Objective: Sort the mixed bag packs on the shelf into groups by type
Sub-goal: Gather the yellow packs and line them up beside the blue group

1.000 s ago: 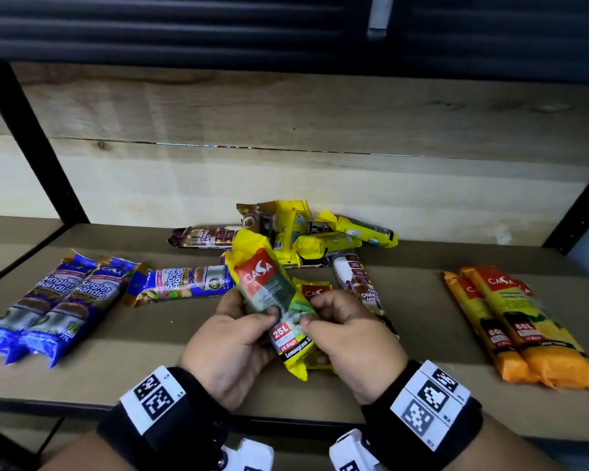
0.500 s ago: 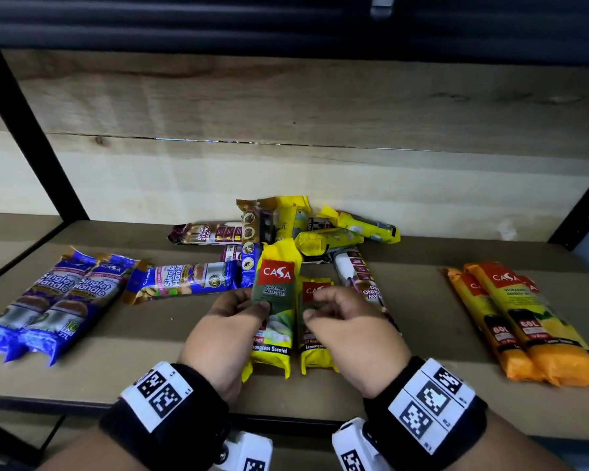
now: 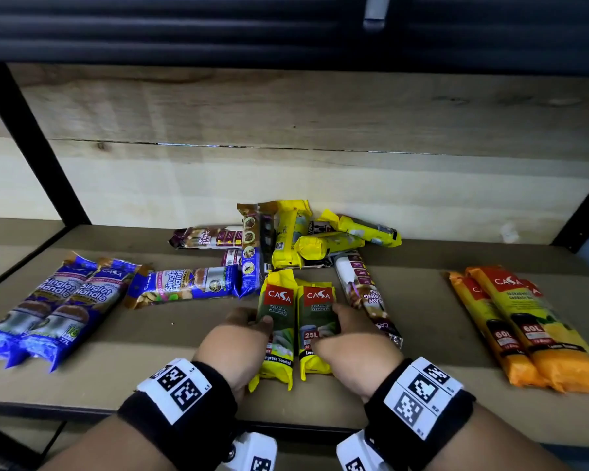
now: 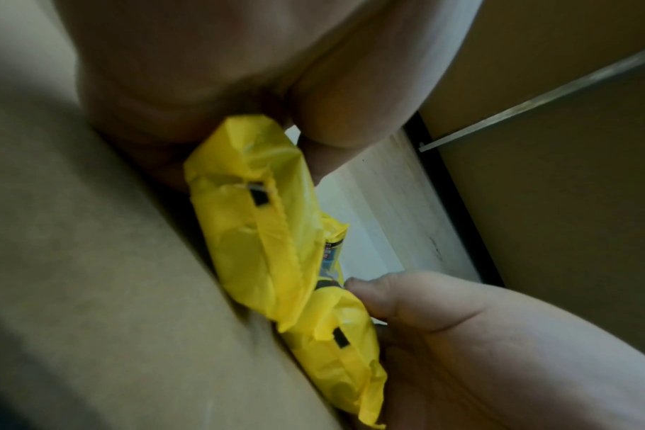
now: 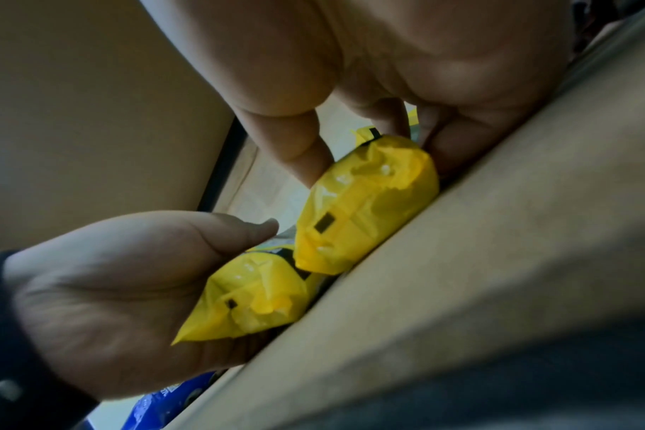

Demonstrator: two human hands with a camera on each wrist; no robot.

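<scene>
At the near middle of the shelf (image 3: pixel 184 365) two yellow 25L packs (image 3: pixel 315 321) lie side by side, touching. The left hand (image 3: pixel 235 341) curls around the left pack, thumb on top; the right hand (image 3: pixel 351 338) holds the right one the same way. Far left lie two blue Singlet Handle packs (image 3: pixel 55 311) together, with a third blue pack (image 3: pixel 184 283) just right of them. Far right — two orange 60L packs (image 3: pixel 524 328), touching. Behind the hands sits the mixed heap (image 3: pixel 296 239): about three yellow packs and several brown drawstring ones — the exact number cannot be told.
</scene>
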